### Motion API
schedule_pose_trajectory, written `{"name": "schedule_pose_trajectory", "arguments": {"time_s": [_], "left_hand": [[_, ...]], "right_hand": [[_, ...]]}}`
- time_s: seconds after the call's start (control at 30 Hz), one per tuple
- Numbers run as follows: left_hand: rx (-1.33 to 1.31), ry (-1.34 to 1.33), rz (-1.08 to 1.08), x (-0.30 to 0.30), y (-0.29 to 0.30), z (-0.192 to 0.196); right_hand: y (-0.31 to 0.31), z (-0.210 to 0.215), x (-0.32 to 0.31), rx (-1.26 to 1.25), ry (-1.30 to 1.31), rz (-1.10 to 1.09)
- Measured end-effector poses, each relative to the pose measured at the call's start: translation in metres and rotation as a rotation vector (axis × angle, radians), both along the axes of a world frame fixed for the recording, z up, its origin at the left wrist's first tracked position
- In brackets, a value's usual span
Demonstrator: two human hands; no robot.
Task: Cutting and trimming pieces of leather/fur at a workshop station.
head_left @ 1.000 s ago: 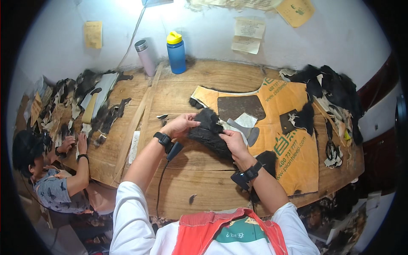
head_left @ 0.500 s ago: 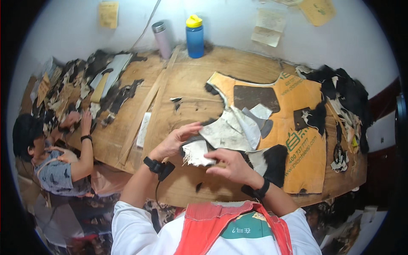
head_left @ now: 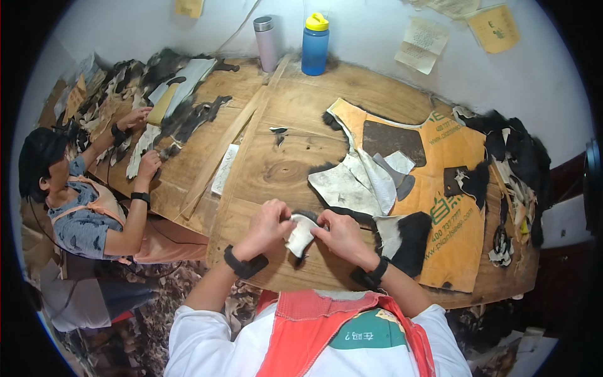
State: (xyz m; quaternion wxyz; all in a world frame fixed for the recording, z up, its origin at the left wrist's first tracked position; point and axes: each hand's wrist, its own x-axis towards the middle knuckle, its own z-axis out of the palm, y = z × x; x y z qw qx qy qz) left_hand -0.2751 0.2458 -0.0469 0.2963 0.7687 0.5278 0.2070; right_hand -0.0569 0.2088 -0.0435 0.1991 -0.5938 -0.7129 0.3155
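Note:
Between my hands, just above the near part of the wooden table, is a small fur scrap (head_left: 300, 237), its white hide side up and dark fur along its edges. My left hand (head_left: 270, 225) pinches its left edge with closed fingers. On the opposite edge, my right hand (head_left: 342, 237) grips it between thumb and fingers. Beyond them lies a larger white hide piece (head_left: 342, 186) with a black fur border, overlapping an orange vest-shaped pattern sheet (head_left: 457, 235). A black-and-white fur piece (head_left: 414, 244) rests on the sheet's near left side.
Scissors (head_left: 500, 242) and heaped dark fur scraps (head_left: 524, 151) lie at the right. A blue bottle (head_left: 315, 50) and a pink flask (head_left: 266, 47) stand at the back. Wooden strips (head_left: 251, 135) cross the table. At the left, a co-worker (head_left: 94, 201) handles fur pieces.
The fur scrap has come away from the larger hide piece, nearer to me, and has been turned. My left hand has left the large piece's edge. The whole view has shifted somewhat.

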Motion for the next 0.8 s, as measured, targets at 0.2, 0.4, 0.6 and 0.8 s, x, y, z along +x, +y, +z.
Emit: {"name": "schedule_pose_trajectory", "arguments": {"time_s": [0.2,0.4,0.6,0.8], "left_hand": [[-0.167,-0.175,0.073,0.019,0.063,0.008],[-0.509,-0.283,0.056,0.037,0.082,0.012],[-0.509,-0.286,0.128,0.046,0.07,0.015],[-0.622,-0.434,0.116,0.033,0.061,0.0]], "right_hand": [[0.009,0.017,0.003,0.082,0.076,-0.197],[0.008,0.028,0.027,0.085,0.058,-0.341],[0.008,0.019,0.034,0.112,0.047,-0.334],[0.004,0.022,0.024,-0.053,0.118,-0.26]]}}
